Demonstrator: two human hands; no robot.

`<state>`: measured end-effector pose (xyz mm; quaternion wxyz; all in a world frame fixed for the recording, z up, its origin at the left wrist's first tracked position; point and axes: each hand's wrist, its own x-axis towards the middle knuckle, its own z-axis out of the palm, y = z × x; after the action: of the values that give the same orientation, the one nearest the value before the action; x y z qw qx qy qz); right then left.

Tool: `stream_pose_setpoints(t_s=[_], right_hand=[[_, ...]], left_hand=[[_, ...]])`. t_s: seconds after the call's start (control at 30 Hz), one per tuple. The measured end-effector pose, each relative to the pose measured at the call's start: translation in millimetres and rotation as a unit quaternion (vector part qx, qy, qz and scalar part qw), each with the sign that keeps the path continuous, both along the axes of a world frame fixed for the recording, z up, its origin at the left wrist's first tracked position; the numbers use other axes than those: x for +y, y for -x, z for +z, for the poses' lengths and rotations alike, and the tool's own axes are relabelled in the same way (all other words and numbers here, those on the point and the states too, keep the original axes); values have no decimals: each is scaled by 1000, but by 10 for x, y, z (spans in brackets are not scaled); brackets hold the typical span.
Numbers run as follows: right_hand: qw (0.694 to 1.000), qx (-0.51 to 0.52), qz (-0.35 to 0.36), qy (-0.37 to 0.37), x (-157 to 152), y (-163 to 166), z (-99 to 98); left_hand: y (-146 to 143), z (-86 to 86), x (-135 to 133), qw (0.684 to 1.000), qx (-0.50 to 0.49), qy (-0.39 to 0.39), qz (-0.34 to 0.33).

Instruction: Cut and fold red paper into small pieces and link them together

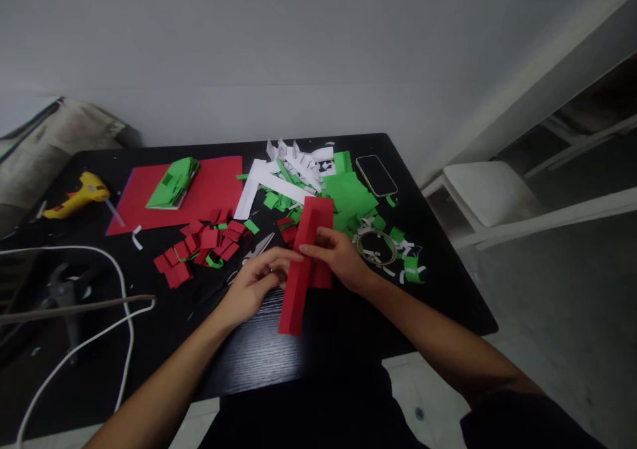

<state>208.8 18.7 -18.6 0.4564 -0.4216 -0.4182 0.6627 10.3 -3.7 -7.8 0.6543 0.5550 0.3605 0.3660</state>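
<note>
A long folded strip of red paper (303, 263) lies lengthwise over the black table (318, 343), held between both hands. My left hand (256, 282) pinches its left edge near the middle, fingers closed on the paper. From the other side my right hand (341, 253) presses and grips the same strip with its fingers folded over the fold. Scissors (259, 250) lie just beyond my left hand, partly hidden by it.
Small red squares (199, 247) lie left of the hands. Green and white paper scraps (318, 184) pile up behind, with a phone (377, 175) and a tape ring (377, 247). A red sheet (209, 190), green stack (174, 184), yellow glue gun (77, 195) and white cable (119, 283) sit left.
</note>
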Motion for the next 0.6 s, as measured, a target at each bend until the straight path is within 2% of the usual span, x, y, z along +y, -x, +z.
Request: stream_pose_setpoints(t_s=[0.13, 0.27, 0.5, 0.6], right_hand=[[999, 24, 27, 37, -6, 0, 4], [999, 11, 37, 26, -16, 2, 13], [996, 10, -91, 7, 59, -28, -7], [993, -25, -116, -4, 70, -39, -17]], left_hand=[[3, 14, -4, 998, 46, -38, -24], [4, -2, 2, 989, 99, -105, -28], [-1, 15, 9, 981, 106, -153, -46], [-6, 25, 3, 978, 118, -163, -48]])
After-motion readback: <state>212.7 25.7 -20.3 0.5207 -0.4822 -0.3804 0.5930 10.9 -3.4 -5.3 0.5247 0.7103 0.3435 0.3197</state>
